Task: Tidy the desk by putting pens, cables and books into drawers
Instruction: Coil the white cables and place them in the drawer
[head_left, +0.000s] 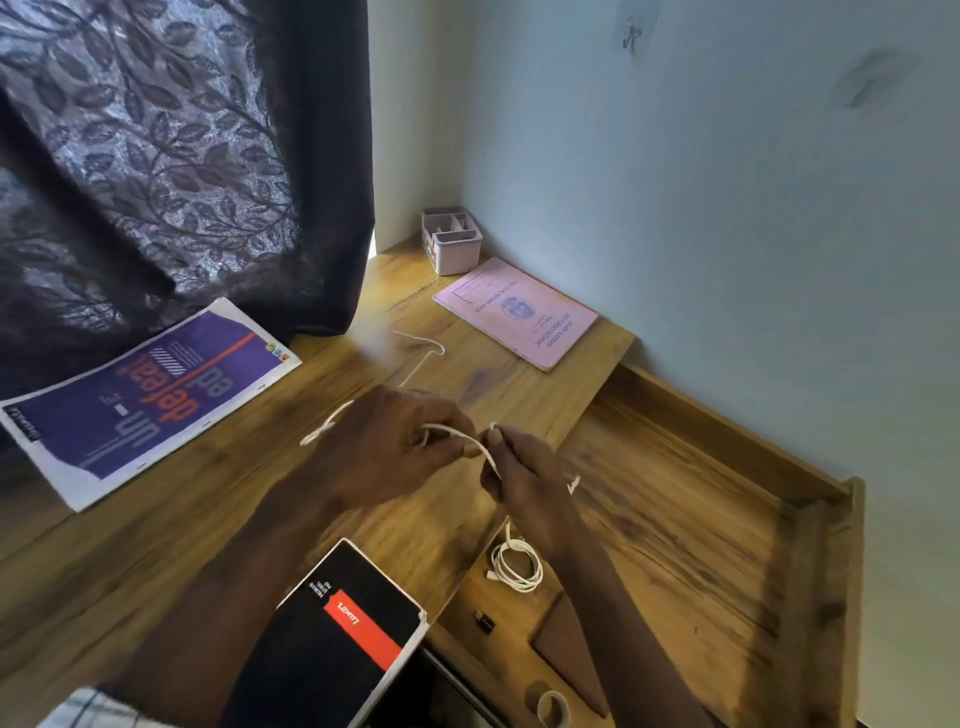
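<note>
**Fingers (506, 447) Curled Round a White Cable**

The fingers of the left hand (384, 447) and the right hand (524, 486) were curled tight round a white cable (460, 435). The cable was pinched by both hands and held up just beside the left edge of the open drawer (675, 493). Its loose end was seen trailing across the desk (208, 519), away from the drawer.

A second cable (517, 564), wound into a small ring, was seen inside the drawer, near its left side. A pink book (514, 312) was seen on the desk just past the far end of the drawer. A purple book (150, 400) was seen well to the left of the drawer.

The step in hand was judged to be the winding of the cable into loops. For the next move, the loose end would need to be pulled in and looped. Then the bundle could be set down in the drawer, beside the wound cable. The books were not yet put away.
</note>
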